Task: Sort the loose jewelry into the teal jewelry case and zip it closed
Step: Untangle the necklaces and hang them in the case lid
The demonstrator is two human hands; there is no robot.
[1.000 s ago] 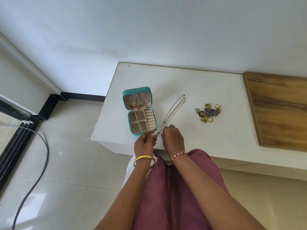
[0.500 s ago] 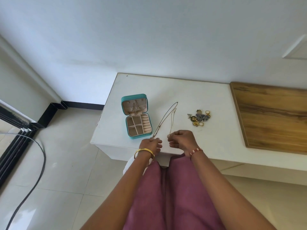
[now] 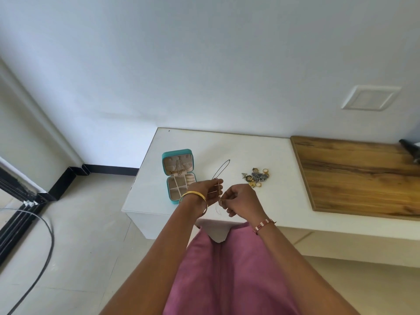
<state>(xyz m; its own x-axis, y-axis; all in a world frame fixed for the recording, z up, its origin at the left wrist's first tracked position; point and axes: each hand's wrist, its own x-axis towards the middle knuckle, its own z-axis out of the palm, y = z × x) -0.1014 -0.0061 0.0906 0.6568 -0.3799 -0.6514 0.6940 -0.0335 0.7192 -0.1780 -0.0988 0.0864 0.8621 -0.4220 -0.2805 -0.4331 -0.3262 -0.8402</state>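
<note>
The teal jewelry case (image 3: pixel 181 153) lies open on the white table (image 3: pixel 227 144), lid up, with a pendant chain hanging in the lid and beige compartments below. A thin necklace chain (image 3: pixel 223 168) runs from the table down to my hands. My left hand (image 3: pixel 205 193), with a gold bangle on the wrist, pinches the chain just right of the case. My right hand (image 3: pixel 241 201) pinches the chain's other end beside it. A small pile of loose jewelry (image 3: pixel 256 177), rings and charms, sits to the right of the chain.
A wooden board (image 3: pixel 354 173) covers the table's right part, with a dark object (image 3: pixel 409 146) at its far right edge. A black cable (image 3: pixel 45 242) curves over the tiled floor on the left. My pink-clad lap is below the table's front edge.
Both hands have lifted from the table edge and come together, gathering the necklace so less of it lies stretched on the table. The view has tilted upward.
</note>
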